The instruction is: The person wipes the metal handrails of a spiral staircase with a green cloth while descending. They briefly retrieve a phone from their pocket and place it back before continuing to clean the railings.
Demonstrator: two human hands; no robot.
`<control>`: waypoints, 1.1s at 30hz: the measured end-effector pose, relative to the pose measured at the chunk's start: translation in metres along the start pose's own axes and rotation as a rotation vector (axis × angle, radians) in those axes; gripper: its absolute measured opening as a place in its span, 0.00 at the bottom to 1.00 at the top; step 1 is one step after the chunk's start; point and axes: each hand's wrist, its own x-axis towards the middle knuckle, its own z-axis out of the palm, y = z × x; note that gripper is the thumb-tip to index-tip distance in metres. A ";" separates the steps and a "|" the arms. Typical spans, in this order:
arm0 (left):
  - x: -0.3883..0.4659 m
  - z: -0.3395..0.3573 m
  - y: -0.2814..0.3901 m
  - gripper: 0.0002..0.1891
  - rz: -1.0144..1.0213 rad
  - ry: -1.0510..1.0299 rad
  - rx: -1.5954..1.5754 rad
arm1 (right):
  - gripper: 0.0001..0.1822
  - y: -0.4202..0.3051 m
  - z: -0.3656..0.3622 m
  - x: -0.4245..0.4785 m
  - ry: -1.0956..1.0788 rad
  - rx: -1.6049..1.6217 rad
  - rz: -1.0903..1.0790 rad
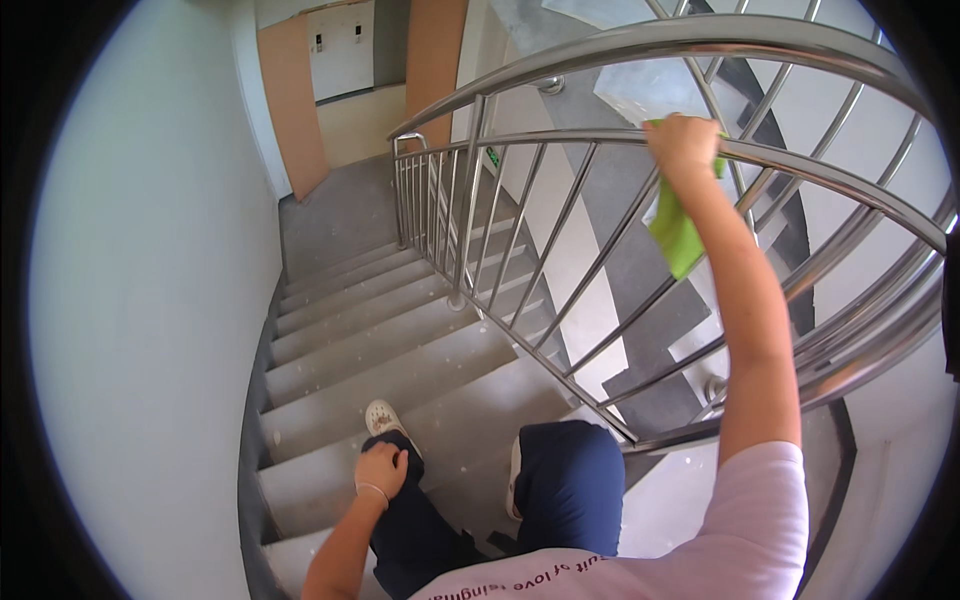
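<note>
My right hand (684, 150) is closed around the lower rail (559, 137) of the metal stair railing, with a green cloth (675, 236) pressed between palm and rail. The cloth's loose end hangs below the hand, partly behind my forearm. Above this rail runs a thicker polished handrail (645, 41). Slanting balusters (559, 247) join the lower rail to a bottom bar. My left hand (382, 471) is low at my left trouser leg (420, 517), fingers loosely bent; its palm is hidden and nothing shows in it.
Grey stairs (390, 360) descend ahead to a landing (330, 214) with an orange-brown door panel (296, 112). A pale wall (142, 315) borders the left side. My left shoe (384, 420), a white clog, rests on a step. Beyond the railing another flight (645, 82) is visible.
</note>
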 end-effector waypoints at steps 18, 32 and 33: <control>0.016 -0.005 -0.010 0.05 -0.045 0.129 -0.043 | 0.15 -0.256 0.098 0.106 -0.103 0.090 -0.202; 0.024 0.076 -0.037 0.08 0.081 0.227 0.170 | 0.18 0.027 -0.033 -0.005 -0.112 -0.087 -0.233; 0.023 0.094 -0.073 0.11 0.195 0.210 0.290 | 0.19 0.059 -0.054 -0.018 -0.042 -0.041 -0.272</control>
